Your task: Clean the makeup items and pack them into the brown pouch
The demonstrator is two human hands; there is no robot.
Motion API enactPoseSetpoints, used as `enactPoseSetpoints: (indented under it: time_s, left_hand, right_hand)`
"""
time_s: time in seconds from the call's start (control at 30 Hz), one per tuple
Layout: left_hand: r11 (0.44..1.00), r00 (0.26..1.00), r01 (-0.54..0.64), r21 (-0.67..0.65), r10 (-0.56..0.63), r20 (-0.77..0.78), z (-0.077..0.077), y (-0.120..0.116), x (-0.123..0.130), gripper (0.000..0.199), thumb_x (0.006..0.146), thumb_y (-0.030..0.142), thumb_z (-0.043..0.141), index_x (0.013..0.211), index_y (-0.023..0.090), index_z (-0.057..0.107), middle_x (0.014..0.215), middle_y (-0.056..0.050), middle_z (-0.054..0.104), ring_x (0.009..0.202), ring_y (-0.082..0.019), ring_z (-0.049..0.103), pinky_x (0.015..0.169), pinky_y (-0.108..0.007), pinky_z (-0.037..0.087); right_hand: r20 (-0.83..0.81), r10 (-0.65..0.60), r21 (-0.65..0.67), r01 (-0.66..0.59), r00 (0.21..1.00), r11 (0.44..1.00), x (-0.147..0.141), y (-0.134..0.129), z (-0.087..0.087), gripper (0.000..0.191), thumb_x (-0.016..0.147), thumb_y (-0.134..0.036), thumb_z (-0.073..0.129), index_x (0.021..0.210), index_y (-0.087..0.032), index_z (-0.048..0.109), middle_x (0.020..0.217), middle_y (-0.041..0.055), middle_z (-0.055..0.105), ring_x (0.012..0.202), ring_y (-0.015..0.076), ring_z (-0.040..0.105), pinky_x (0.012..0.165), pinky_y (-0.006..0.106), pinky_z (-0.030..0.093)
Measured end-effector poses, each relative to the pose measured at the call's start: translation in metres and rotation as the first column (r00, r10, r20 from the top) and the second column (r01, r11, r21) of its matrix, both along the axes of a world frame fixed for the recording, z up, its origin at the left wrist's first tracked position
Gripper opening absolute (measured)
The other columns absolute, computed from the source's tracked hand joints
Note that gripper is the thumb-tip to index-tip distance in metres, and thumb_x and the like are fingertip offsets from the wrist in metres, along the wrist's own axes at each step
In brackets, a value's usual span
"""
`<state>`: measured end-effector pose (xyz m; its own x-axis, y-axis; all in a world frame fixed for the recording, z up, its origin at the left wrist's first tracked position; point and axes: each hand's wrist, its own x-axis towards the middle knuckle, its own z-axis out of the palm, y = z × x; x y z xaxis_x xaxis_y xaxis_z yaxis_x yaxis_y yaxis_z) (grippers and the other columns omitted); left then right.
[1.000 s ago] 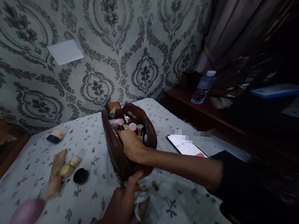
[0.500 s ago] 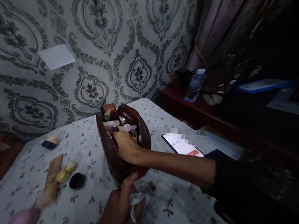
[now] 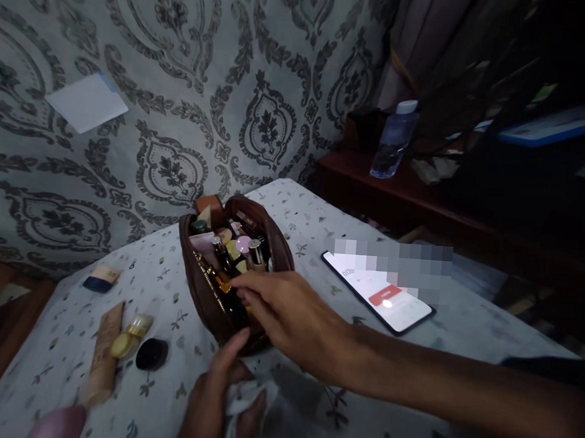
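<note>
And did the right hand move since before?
Yes. Judged against the brown bag, the right hand has drawn back up out of it, to the right and nearer the person; earlier it was deep inside.

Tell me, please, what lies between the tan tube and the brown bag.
The head view shows small yellow containers and a round black container between the tube and bag.

On the far side we see a patterned wall (image 3: 272, 121), with a white card (image 3: 87, 102) on it at left. To the right, a clear bottle (image 3: 394, 145) with a white cap stands on a dark red desk (image 3: 345, 177), near a tied curtain (image 3: 417, 47). Nearer, we notice a phone (image 3: 394, 297), its screen lit, lying on the printed sheet (image 3: 312, 224).
</note>
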<state>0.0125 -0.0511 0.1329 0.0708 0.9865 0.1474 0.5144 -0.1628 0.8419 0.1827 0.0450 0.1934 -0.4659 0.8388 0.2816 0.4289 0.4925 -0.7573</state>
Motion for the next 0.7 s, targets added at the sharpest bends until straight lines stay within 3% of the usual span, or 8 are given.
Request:
enactPoseSetpoints:
  time_s: [0.03, 0.1, 0.17, 0.23, 0.33, 0.5, 0.7]
  left_hand:
    - [0.992, 0.994, -0.107, 0.059, 0.106, 0.022, 0.006, 0.000, -0.002, 0.047, 0.084, 0.035, 0.066, 0.128, 0.025, 0.057, 0.086, -0.005, 0.073, 0.075, -0.022, 0.073, 0.066, -0.029, 0.059]
    - [0.922, 0.933, -0.355, 0.155, 0.338, 0.127, 0.021, 0.006, -0.006, 0.041, 0.081, 0.039, 0.070, 0.117, 0.023, 0.061, 0.081, -0.005, 0.071, 0.070, -0.021, 0.072, 0.057, -0.027, 0.057]
    - [0.863, 0.860, -0.488, 0.130, 0.450, 0.242, 0.035, 0.018, -0.011, 0.040, 0.080, 0.044, 0.070, 0.110, 0.020, 0.062, 0.066, -0.001, 0.066, 0.054, -0.017, 0.065, 0.045, -0.023, 0.050]
    - [0.860, 0.829, -0.507, 0.057, 0.468, 0.305, 0.044, 0.031, -0.016, 0.040, 0.079, 0.049, 0.069, 0.105, 0.019, 0.061, 0.053, 0.003, 0.059, 0.042, -0.014, 0.055, 0.039, -0.020, 0.043]
    - [0.863, 0.811, -0.505, -0.022, 0.483, 0.330, 0.047, 0.043, -0.017, 0.039, 0.079, 0.050, 0.068, 0.101, 0.019, 0.059, 0.049, 0.004, 0.057, 0.038, -0.011, 0.051, 0.038, -0.018, 0.040]
    - [0.850, 0.794, -0.518, -0.096, 0.520, 0.315, 0.040, 0.036, -0.005, 0.038, 0.078, 0.050, 0.069, 0.100, 0.020, 0.061, 0.051, 0.005, 0.057, 0.042, -0.012, 0.053, 0.041, -0.018, 0.037]
    - [0.862, 0.785, -0.486, -0.144, 0.503, 0.361, 0.036, 0.032, -0.004, 0.039, 0.078, 0.048, 0.070, 0.105, 0.021, 0.058, 0.053, 0.005, 0.058, 0.043, -0.011, 0.053, 0.042, -0.017, 0.033]
  right_hand:
    - [-0.041, -0.005, 0.026, 0.006, 0.999, 1.000, 0.006, -0.003, -0.004, 0.026, 0.092, -0.009, 0.047, 0.101, -0.016, 0.070, 0.082, 0.0050, 0.073, 0.071, 0.0146, 0.066, 0.066, 0.023, 0.046]
    - [-0.105, 0.003, 0.068, 0.005, 0.994, 0.998, 0.015, -0.005, -0.010, 0.026, 0.093, -0.010, 0.045, 0.102, -0.016, 0.069, 0.083, 0.0039, 0.072, 0.071, 0.0140, 0.066, 0.066, 0.023, 0.047]
    - [-0.120, 0.031, 0.098, -0.019, 0.992, 0.995, 0.017, -0.003, -0.011, 0.027, 0.092, -0.008, 0.046, 0.104, -0.016, 0.068, 0.090, 0.0048, 0.073, 0.077, 0.0148, 0.067, 0.070, 0.024, 0.049]
    - [-0.074, 0.060, 0.116, -0.051, 0.995, 0.992, 0.013, 0.004, -0.006, 0.029, 0.089, -0.004, 0.048, 0.107, -0.015, 0.067, 0.098, 0.0078, 0.073, 0.085, 0.0174, 0.068, 0.076, 0.027, 0.051]
    - [0.058, 0.102, 0.121, -0.109, 0.993, 0.987, 0.000, 0.021, 0.008, 0.033, 0.083, 0.000, 0.051, 0.109, -0.014, 0.066, 0.102, 0.0112, 0.072, 0.089, 0.0204, 0.068, 0.077, 0.029, 0.051]
    - [0.186, 0.153, 0.124, -0.178, 0.971, 0.976, -0.024, 0.055, 0.033, 0.026, 0.081, -0.003, 0.056, 0.101, -0.013, 0.067, 0.090, 0.0096, 0.073, 0.079, 0.0190, 0.067, 0.065, 0.024, 0.046]
    - [0.345, 0.241, -0.183, -0.187, 0.907, 0.965, -0.041, 0.071, 0.060, 0.024, 0.080, 0.001, 0.058, 0.098, -0.007, 0.071, 0.059, 0.0036, 0.068, 0.058, 0.0155, 0.063, 0.052, 0.021, 0.043]
